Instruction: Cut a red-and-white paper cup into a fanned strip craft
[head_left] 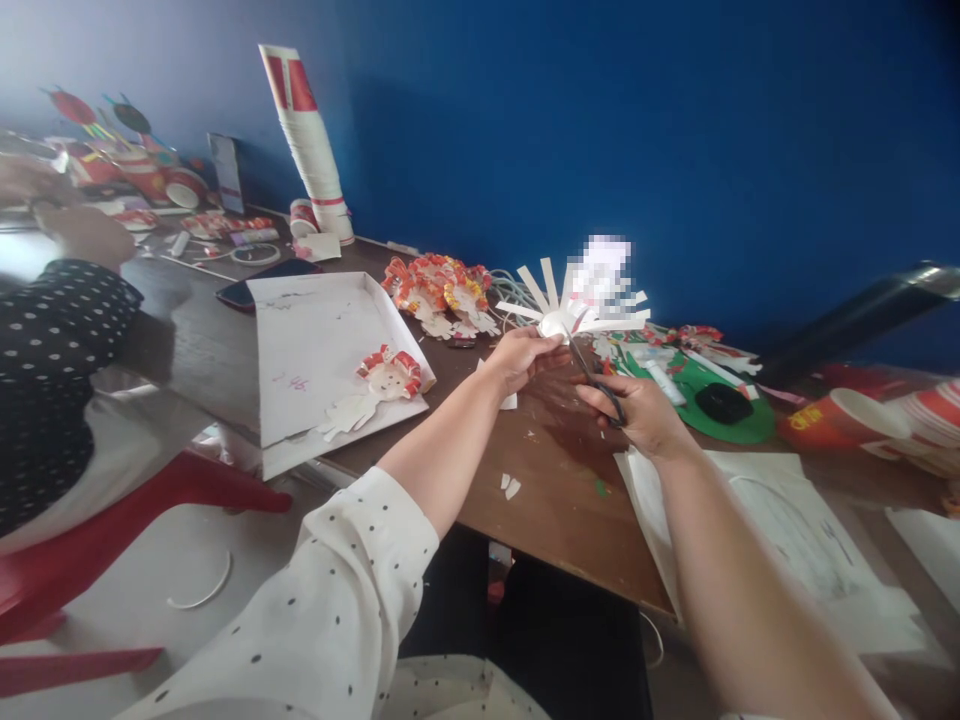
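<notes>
A white paper cup cut into strips (556, 322), its strips fanned outward around the round base, is held up over the table. My left hand (523, 358) grips it by the near side, thumb on top. In my right hand (634, 408) is a pair of scissors (592, 378), its blades pointing up and left at the cup. The blade tips reach the strips near the base; whether they touch the paper I cannot tell. Below my hands, small white paper scraps (511, 487) lie on the brown table (465, 480).
Left of me, a white box lid (315, 350) bears a paper-cup figure (388, 375). Several orange paper figures (439, 290) lie behind it. A tall cup stack (311, 150) leans by the wall. Right are green paper (739, 420), paper sheets (795, 530) and a co-worker's sleeve (67, 320) far left.
</notes>
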